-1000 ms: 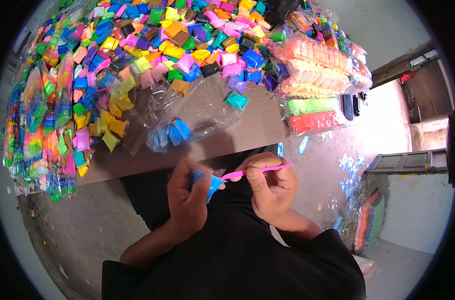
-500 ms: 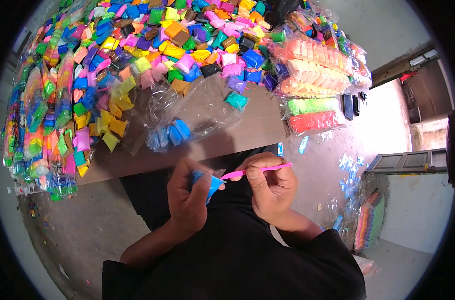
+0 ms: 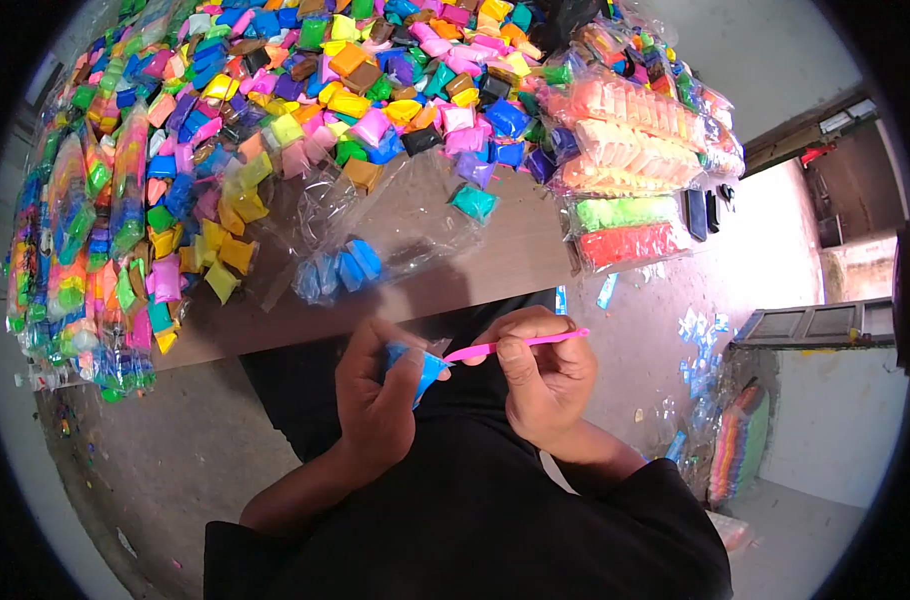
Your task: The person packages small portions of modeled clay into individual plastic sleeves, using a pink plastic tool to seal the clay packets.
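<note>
My left hand (image 3: 377, 392) is closed on a small clear packet of blue clay (image 3: 427, 375), pinched between thumb and fingers in front of my lap. Thumb and fingers of my right hand (image 3: 543, 378) grip a thin pink plastic modelling tool (image 3: 481, 350). Its left tip comes right to the upper edge of the blue packet, and the other end sticks out past my right fingers. Ahead on the table, a clear plastic bag (image 3: 395, 235) holds several blue packets (image 3: 350, 268). A teal packet (image 3: 474, 203) lies at the bag's right side.
A large heap of colourful packets (image 3: 375, 90) covers the back and left of the brown table (image 3: 445, 287). Bagged rows of peach packets (image 3: 625, 140) lie at right, near a dark phone (image 3: 696, 215). Plastic scraps (image 3: 703, 350) litter the floor beside a stool-like frame (image 3: 815, 322).
My right hand and the pink tool have shifted very slightly to the right. The left hand keeps its hold on the blue packet almost unmoved.
</note>
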The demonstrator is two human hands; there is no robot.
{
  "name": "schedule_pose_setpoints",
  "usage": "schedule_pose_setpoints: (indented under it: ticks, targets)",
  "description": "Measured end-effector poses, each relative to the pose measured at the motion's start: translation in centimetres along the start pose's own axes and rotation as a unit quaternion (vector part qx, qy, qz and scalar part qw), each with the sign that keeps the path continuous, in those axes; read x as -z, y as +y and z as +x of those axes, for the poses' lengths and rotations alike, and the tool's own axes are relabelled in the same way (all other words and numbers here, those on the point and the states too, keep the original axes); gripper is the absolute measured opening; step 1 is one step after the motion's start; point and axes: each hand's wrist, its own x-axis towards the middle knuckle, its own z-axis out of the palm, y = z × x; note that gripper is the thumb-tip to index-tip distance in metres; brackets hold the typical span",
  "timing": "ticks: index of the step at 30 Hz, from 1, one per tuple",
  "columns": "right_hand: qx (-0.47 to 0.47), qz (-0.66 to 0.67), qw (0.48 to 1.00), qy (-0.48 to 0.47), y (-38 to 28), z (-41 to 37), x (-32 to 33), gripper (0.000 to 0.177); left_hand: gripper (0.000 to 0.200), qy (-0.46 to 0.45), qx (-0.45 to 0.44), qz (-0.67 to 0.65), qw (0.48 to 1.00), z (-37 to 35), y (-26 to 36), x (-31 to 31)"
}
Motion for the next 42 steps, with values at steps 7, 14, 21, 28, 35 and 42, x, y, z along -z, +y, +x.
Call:
schedule_pose_setpoints:
  ticks: [7, 14, 21, 28, 35, 42]
  targets:
    - [-0.009, -0.005, 1.0, -0.002, -0.09, 0.04, 0.08, 0.007, 0.011, -0.005, 0.004, -0.002, 1.0, -0.05, -0.11, 0.14]
    - [0.005, -0.013, 1.0, 0.004, -0.19, -0.03, 0.04, 0.006, 0.009, 0.024, -0.01, -0.04, 0.999, -0.05, -0.17, -0.26]
    - [0.006, -0.017, 1.0, 0.011, -0.43, -0.02, -0.04, 0.006, 0.01, 0.017, -0.001, -0.017, 1.0, -0.05, -0.14, 0.03]
    - [0.007, -0.025, 1.0, 0.008, -0.27, -0.07, 0.17, 0.005, 0.012, 0.002, 0.002, 0.001, 1.0, -0.02, -0.26, 0.28]
    - [0.0, -0.028, 1.0, 0.01, -0.31, -0.29, 0.33, 0.006, 0.011, 0.007, 0.008, -0.007, 1.0, -0.1, -0.27, 0.25]
    - [0.006, -0.033, 0.999, 0.007, -0.05, -0.47, 0.53, 0.007, 0.011, 0.004, -0.009, -0.011, 1.0, -0.05, -0.34, 0.24]
